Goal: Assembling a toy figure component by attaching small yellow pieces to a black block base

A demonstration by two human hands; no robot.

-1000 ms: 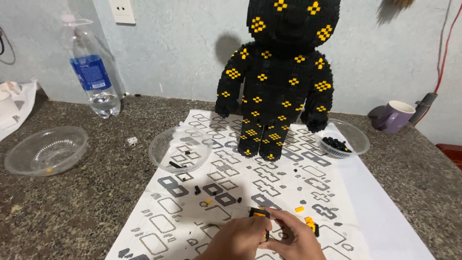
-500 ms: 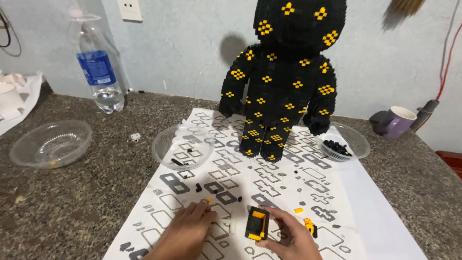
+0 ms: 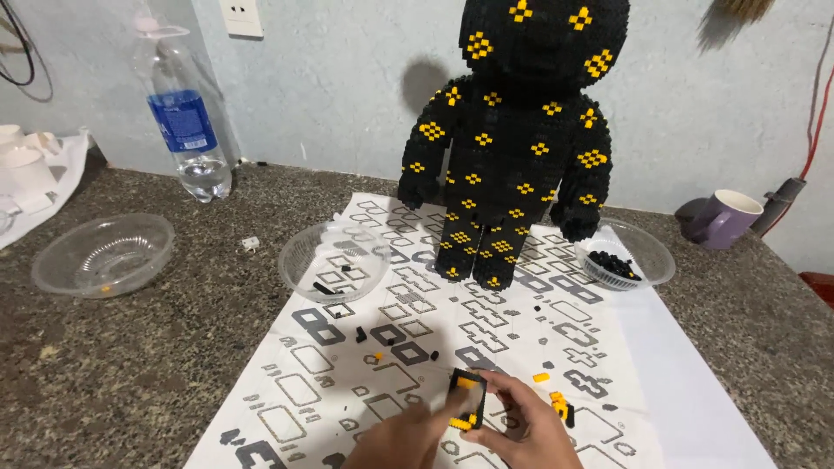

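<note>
From my seat I see a pale blue-grey painted wall [image 3: 347, 78] with a white socket [image 3: 241, 17], a speckled dark granite counter [image 3: 113, 365] beneath it, and soft, even light casting faint shadows

I count three clear plastic bowls: one far left [image 3: 102, 254], one mid-table [image 3: 334, 260], one at right holding black bricks [image 3: 627, 253]. I see one tall black-and-yellow brick figure [image 3: 512, 139], one water bottle [image 3: 185, 113], one purple mug [image 3: 726, 218], one patterned sheet [image 3: 486, 347], and two hands, left hand [image 3: 395, 443] and right hand [image 3: 526, 430].
</note>
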